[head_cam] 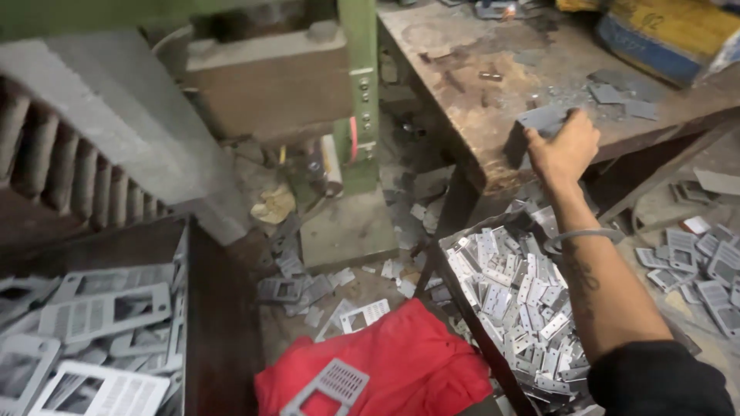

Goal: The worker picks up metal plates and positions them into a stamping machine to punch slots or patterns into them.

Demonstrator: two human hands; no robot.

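Observation:
My right hand point(566, 146) reaches forward to the rusty metal workbench point(478, 85) and grips a stack of flat grey metal plates point(539, 119) at the bench's near edge. A metal bangle point(580, 237) hangs on that forearm. Under the arm stands a bin point(455, 281) heaped with small punched grey metal pieces point(516, 285). My left hand is out of view.
A green press machine point(358, 85) stands at centre with scrap plates on the floor around its base. A tray of larger punched plates point(92, 339) lies at lower left. Red cloth point(401, 362) with a grey plate on it lies below. More plates point(709, 270) lie at right.

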